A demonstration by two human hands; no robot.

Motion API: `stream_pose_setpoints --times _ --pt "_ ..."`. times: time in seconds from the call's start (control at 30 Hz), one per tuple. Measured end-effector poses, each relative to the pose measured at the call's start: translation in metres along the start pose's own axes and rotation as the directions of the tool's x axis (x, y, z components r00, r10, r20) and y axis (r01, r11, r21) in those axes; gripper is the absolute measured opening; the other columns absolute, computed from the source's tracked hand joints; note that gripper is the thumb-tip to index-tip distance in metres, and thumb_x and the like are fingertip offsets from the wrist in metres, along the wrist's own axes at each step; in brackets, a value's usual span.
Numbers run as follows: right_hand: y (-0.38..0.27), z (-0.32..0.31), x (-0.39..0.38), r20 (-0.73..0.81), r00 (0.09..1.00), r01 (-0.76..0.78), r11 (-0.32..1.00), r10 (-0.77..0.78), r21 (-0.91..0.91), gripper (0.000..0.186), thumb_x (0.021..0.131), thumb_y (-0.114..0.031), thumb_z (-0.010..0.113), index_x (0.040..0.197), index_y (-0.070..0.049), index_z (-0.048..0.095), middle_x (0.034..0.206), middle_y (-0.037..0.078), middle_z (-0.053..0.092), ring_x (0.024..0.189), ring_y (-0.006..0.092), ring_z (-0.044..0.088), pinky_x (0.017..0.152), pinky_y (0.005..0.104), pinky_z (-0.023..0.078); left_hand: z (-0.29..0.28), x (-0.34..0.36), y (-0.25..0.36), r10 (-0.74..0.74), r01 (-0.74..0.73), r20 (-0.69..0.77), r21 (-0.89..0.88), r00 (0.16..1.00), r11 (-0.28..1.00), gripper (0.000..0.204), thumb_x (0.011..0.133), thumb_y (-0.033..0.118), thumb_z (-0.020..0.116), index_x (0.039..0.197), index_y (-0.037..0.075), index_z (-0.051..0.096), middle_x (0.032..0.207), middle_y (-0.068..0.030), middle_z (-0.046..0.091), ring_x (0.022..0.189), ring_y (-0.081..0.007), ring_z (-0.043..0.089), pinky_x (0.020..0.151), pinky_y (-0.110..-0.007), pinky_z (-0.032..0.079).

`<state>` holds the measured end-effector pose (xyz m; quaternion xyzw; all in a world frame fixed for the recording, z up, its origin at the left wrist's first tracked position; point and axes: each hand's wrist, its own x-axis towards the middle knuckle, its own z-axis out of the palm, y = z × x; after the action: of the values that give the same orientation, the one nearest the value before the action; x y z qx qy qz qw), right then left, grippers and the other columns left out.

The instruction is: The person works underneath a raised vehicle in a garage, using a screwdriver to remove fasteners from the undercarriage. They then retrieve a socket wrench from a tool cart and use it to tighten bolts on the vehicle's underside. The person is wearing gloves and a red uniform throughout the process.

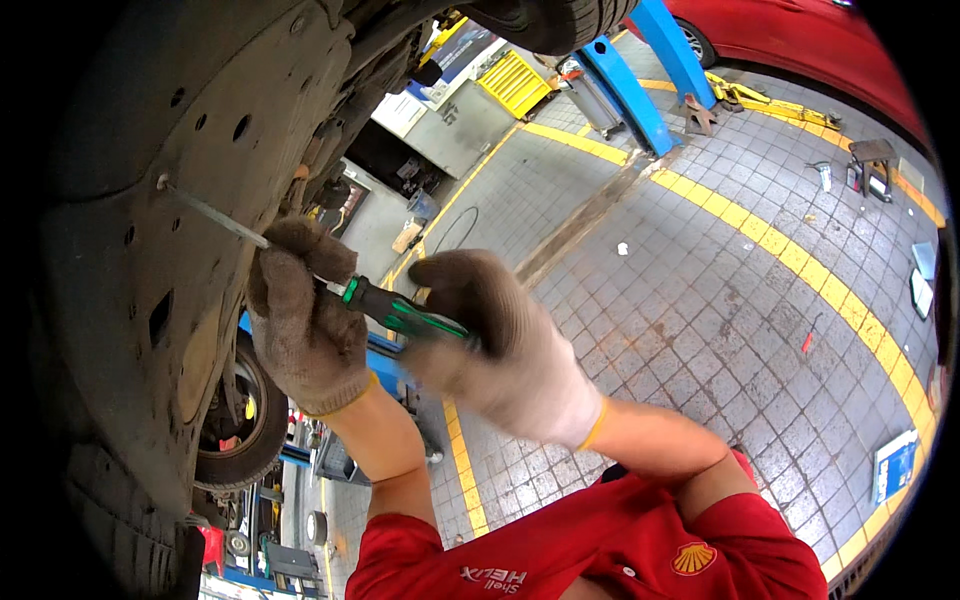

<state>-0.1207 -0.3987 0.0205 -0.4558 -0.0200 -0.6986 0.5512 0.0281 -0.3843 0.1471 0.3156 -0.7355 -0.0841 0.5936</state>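
Observation:
A screwdriver (385, 305) with a black and green handle and a long metal shaft slants up to the left. Its tip meets a small round fastener (163, 182) in the dark underbody panel (215, 170) of a raised car. My left hand (305, 315), in a grey-brown work glove, is closed around the shaft just ahead of the handle. Around the handle's rear end curls my right hand (500, 345), gloved in the same kind and smeared by motion. Its palm side and part of its grip are hidden.
The car's underside fills the left, with a wheel (240, 420) below. Blue lift posts (630, 95) stand at the back, near a yellow drawer cabinet (515, 85) and a red car (800, 50). A yellow floor jack (770, 103) and a blue box (893, 465) are on the tiled floor.

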Motion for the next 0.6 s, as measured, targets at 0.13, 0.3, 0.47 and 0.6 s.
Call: stream_pose_setpoints --times 0.13,0.3,0.47,0.6 --pt "0.008 -0.008 0.002 0.065 0.909 0.394 0.801 -0.411 -0.450 0.035 0.104 -0.028 0.070 0.124 0.000 0.064 0.094 0.005 0.066 0.076 0.0183 0.065 0.069 0.0351 0.055 0.015 -0.002 0.000 -0.095 0.082 -0.080 -0.144 0.992 0.986 0.041 0.105 0.038 0.069 0.114 -0.003 0.066 0.085 -0.0092 0.070 0.056 -0.0038 0.053 0.043 -0.016 0.037" --pt "-0.016 -0.015 0.007 0.241 0.868 -0.495 0.799 0.435 0.340 0.046 0.099 -0.024 0.073 0.137 -0.003 0.058 0.098 0.013 0.069 0.082 0.0330 0.069 0.077 0.0429 0.058 0.022 0.005 -0.004 -0.046 0.017 -0.150 -0.191 0.988 0.981 0.043 0.110 0.039 0.060 0.119 -0.003 0.062 0.082 -0.0059 0.065 0.054 -0.0038 0.049 0.043 -0.016 0.037" --pt "-0.017 -0.009 0.007 0.119 0.977 0.213 0.852 -0.177 -0.478 0.044 0.098 -0.028 0.073 0.134 -0.004 0.063 0.097 0.013 0.071 0.085 0.0264 0.071 0.077 0.0392 0.057 0.030 0.005 0.003 -0.065 0.050 -0.187 -0.085 0.980 0.995 0.044 0.112 0.041 0.056 0.118 -0.002 0.062 0.082 -0.0049 0.064 0.063 -0.0037 0.053 0.047 -0.017 0.038" --pt "-0.022 -0.004 0.010 0.168 0.977 -0.110 0.987 0.129 -0.120 0.039 0.102 -0.028 0.070 0.133 -0.004 0.067 0.105 0.017 0.074 0.095 0.0267 0.073 0.083 0.0376 0.057 0.014 0.007 -0.021 0.292 -0.260 -0.105 0.248 0.951 0.933 0.041 0.112 0.040 0.056 0.117 0.000 0.062 0.085 -0.0014 0.058 0.065 -0.0063 0.047 0.054 -0.022 0.039"
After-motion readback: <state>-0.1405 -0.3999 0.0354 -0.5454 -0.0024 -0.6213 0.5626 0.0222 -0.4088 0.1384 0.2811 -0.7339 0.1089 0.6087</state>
